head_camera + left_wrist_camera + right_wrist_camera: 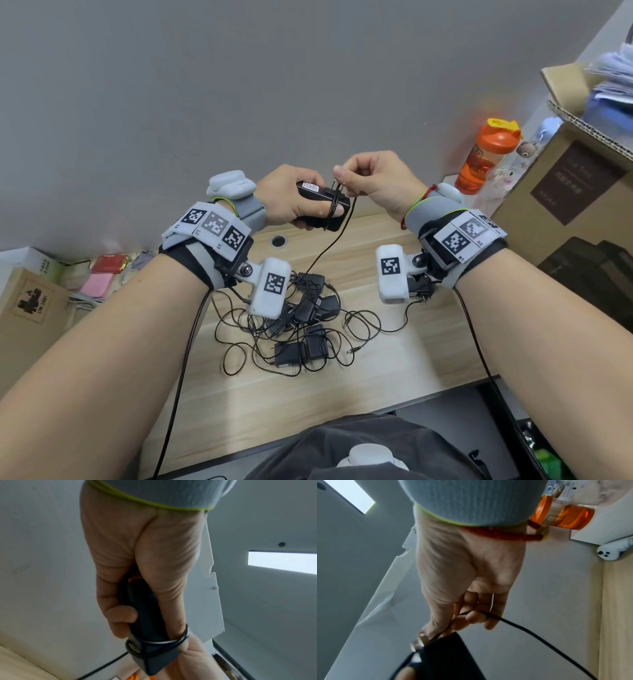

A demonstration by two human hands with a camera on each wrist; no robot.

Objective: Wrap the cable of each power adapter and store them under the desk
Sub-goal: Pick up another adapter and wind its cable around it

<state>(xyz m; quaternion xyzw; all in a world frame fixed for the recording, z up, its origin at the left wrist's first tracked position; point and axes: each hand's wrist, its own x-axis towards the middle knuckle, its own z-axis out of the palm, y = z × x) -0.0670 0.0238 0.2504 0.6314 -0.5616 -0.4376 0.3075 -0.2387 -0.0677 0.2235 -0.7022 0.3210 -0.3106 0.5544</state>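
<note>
Left hand grips black power adapter at frame centre, above worktop. Right hand pinches its thin cable, few turns wound. Adapter likely light, rigid; cable limp, springy: keep tension, thumb pinning loops. Tangled adapters wait below.

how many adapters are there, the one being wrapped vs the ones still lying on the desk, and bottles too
held adapter, cable partly wound round it: 1
loose adapters on the desk: about 7, tangled, so the count is not certain
orange bottle: 1
total: about 9
</note>
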